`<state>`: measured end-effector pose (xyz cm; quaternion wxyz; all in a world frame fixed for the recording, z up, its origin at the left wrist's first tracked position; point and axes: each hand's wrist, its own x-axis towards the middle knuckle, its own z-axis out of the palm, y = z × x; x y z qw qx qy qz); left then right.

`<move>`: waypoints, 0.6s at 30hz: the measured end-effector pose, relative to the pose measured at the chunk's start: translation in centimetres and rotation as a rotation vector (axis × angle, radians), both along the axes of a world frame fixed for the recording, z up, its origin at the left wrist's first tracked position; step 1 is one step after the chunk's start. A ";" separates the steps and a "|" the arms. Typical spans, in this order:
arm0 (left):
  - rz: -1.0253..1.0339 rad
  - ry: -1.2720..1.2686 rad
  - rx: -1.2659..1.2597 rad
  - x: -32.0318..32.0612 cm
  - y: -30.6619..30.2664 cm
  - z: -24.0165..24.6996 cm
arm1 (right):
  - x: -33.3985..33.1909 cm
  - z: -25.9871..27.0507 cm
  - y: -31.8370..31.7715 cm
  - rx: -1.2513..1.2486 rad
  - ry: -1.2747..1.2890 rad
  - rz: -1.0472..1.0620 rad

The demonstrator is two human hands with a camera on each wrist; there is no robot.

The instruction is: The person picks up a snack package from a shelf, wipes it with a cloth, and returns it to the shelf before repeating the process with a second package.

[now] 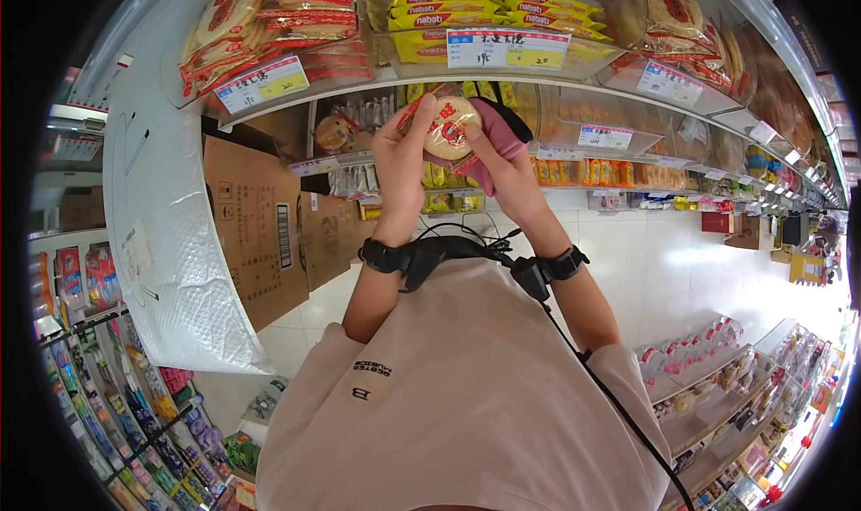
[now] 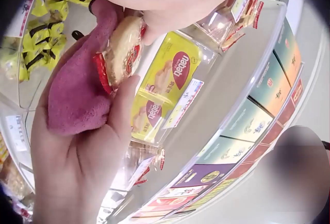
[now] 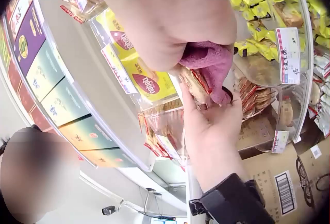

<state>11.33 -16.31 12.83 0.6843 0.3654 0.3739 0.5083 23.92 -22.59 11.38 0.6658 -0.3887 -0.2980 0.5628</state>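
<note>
Pale cake [image 1: 451, 127] pinched: left hand [image 1: 401, 166] (right hand [image 1: 507, 175] opposite)

Round cracker packet [image 1: 451, 127], clear red-printed wrapper, pink cloth [image 1: 509, 142] behind

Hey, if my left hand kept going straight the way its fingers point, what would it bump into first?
Probably the clear bin front of the yellow nabati wafer packs: your left hand, holding the wrapped round biscuit, points up at them. Depth is hard to judge.
</note>
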 end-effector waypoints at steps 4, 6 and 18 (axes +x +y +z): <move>0.008 -0.043 0.032 -0.5 0.6 -0.8 | 0.5 0.7 0.1 -0.042 -0.232 -0.030; 0.004 -0.061 0.015 -0.6 0.8 -0.7 | 0.4 0.5 0.4 0.026 -0.245 -0.049; -0.049 -0.200 -0.077 -2.0 1.4 -1.7 | 2.1 0.0 -0.2 -0.175 0.301 -0.226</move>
